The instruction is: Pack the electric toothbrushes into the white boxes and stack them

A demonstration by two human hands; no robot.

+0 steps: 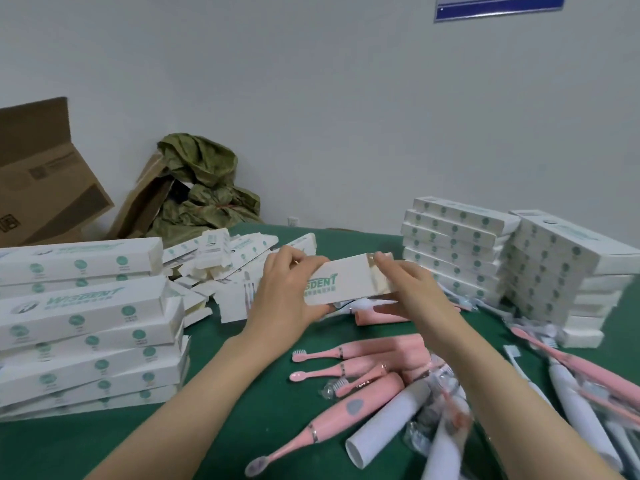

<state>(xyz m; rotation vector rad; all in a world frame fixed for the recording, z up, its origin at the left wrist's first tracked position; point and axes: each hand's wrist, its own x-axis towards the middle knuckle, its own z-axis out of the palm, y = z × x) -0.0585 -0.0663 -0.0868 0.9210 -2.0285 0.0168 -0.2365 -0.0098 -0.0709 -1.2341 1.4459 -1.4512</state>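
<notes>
Item: white box (349, 284), being held level above the green table (207, 393), apparently for working its right-end flap. Left hand (287, 289) is gripping one end; right hand (412, 289) is pinching the other. Loose pink toothbrushes (346, 355) are lying beneath, within reach; packed stacks (457, 251) are standing aside.

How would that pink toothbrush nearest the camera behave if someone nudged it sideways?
The pink toothbrush looks like rigid plastic, so it should move as one piece, not flop. Its rounded handle could roll a little on the green table. The thick handle probably outweighs the thin neck, so it may pivot.
</notes>
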